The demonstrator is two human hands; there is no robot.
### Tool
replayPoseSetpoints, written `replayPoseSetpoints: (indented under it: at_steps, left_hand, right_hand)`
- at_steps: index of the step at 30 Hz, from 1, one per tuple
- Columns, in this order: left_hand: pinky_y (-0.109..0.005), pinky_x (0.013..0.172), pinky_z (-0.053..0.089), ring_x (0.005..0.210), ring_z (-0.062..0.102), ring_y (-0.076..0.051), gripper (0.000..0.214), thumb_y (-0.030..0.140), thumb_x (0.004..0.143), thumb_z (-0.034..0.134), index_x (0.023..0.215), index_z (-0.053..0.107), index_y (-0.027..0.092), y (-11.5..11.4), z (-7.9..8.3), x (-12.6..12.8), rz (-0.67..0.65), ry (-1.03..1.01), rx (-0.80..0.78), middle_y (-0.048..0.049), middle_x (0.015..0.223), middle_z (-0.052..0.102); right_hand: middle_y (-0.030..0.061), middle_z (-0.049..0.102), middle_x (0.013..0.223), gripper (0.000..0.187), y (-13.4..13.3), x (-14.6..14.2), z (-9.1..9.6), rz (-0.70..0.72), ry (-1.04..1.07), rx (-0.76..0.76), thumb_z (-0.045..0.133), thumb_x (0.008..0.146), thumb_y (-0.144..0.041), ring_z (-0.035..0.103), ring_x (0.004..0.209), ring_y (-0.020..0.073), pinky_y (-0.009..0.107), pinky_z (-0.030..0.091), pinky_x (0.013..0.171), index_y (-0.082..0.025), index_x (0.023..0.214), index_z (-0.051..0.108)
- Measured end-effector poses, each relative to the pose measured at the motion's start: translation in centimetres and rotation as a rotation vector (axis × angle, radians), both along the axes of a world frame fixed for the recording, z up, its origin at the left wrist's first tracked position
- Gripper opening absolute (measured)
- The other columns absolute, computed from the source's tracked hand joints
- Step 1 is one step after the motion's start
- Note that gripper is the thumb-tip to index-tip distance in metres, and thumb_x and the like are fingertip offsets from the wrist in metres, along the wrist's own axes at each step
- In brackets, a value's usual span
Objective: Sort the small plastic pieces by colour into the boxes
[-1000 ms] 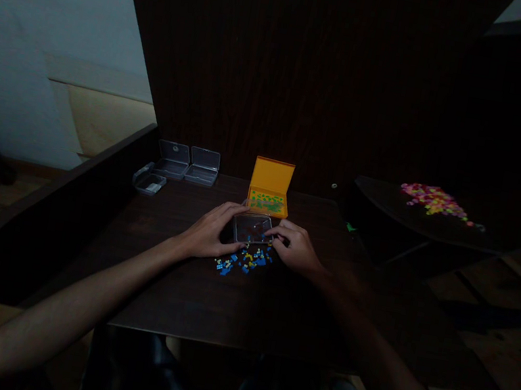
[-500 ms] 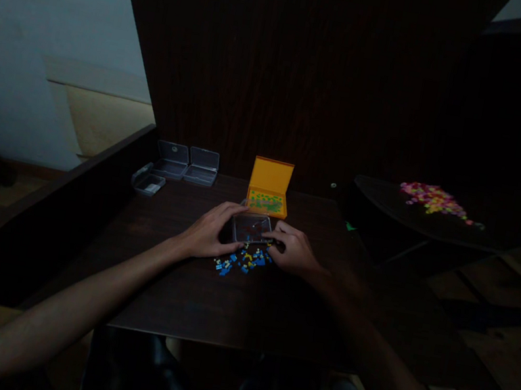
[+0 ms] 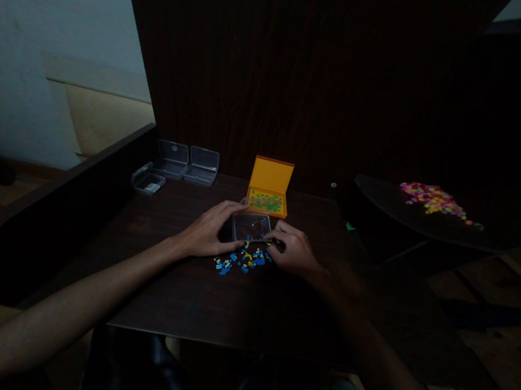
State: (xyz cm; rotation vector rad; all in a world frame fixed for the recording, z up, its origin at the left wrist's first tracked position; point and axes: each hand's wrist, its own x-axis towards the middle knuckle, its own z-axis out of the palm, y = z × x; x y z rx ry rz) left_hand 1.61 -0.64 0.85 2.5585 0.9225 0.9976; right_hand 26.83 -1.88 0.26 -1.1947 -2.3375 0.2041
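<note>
Since one second ago, the right hand point(image 3: 295, 249) shifts slightly. Beside its fingers, the clear box point(image 3: 240, 223) contains small, dim pieces. These fingers bend narrow; I cannot tell if they pinch something. The left hand point(image 3: 212, 230) holds this box, thumb and fingers spread. Beyond the fingertips, a yellow box point(image 3: 271, 177) contains green pieces; nearer lie blue and yellow bricks point(image 3: 259, 261).
</note>
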Motion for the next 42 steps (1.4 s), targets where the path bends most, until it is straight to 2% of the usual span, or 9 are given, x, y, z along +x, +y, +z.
replayPoseSetpoints:
  at_steps: [7,13,20,26,32,42]
  left_hand:
    - [-0.044,0.105,0.045,0.123,0.051,-0.027,0.068,0.036,0.079,0.069,0.137,0.037,0.02,0.11,-0.21,-0.03,0.005,0.001,0.003,-0.0127,0.131,0.051]
    - [-0.043,0.104,0.045,0.122,0.052,-0.027,0.068,0.038,0.079,0.068,0.137,0.038,0.019,0.04,-0.1,0.01,0.013,-0.003,-0.003,-0.0132,0.13,0.051]
    - [-0.044,0.102,0.047,0.121,0.053,-0.028,0.07,0.038,0.079,0.069,0.138,0.036,0.02,0.22,-0.35,-0.09,0.013,-0.019,-0.022,-0.013,0.131,0.05]
    - [-0.044,0.102,0.048,0.121,0.053,-0.028,0.069,0.038,0.078,0.069,0.137,0.037,0.02,0.05,-0.13,-0.01,0.022,-0.028,-0.039,-0.013,0.131,0.051]
    - [-0.046,0.102,0.047,0.121,0.053,-0.028,0.07,0.037,0.078,0.069,0.138,0.037,0.022,0.02,-0.06,-0.02,0.015,-0.031,-0.037,-0.0124,0.132,0.05]
    - [-0.045,0.102,0.048,0.122,0.052,-0.028,0.07,0.036,0.078,0.07,0.138,0.037,0.021,0.0,-0.1,-0.01,0.017,-0.03,-0.041,-0.0127,0.132,0.05]
  right_hand:
    - [0.0034,0.06,0.081,0.03,0.07,-0.03,-0.3,-0.017,0.005,0.013,0.055,0.076,-0.016,0.054,0.068,0.0136,0.025,0.044,0.065,-0.019,0.099,0.075]
    - [0.003,0.058,0.076,0.038,0.3,-0.02,-0.37,0.02,0.079,0.006,0.055,0.075,-0.014,0.052,0.065,0.0137,0.026,0.044,0.063,-0.015,0.109,0.072]
    - [-0.0001,0.05,0.066,0.03,0.38,0.09,0.05,0.018,0.154,0.067,0.055,0.075,-0.014,0.047,0.06,0.0121,0.025,0.041,0.061,-0.013,0.099,0.073]
    - [0.0007,0.053,0.068,0.029,0.3,0.06,-0.24,-0.012,0.1,0.052,0.057,0.074,-0.016,0.05,0.062,0.0133,0.026,0.042,0.061,-0.016,0.098,0.073]
    - [0.0043,0.061,0.079,0.034,0.18,0.06,-0.49,-0.022,0.038,0.041,0.055,0.077,-0.017,0.054,0.066,0.0143,0.027,0.046,0.066,-0.017,0.106,0.073]
    - [0.0031,0.064,0.078,0.047,-0.04,-0.16,-0.48,-0.048,-0.096,0.029,0.056,0.076,-0.018,0.053,0.064,0.0138,0.025,0.042,0.062,-0.02,0.122,0.067]
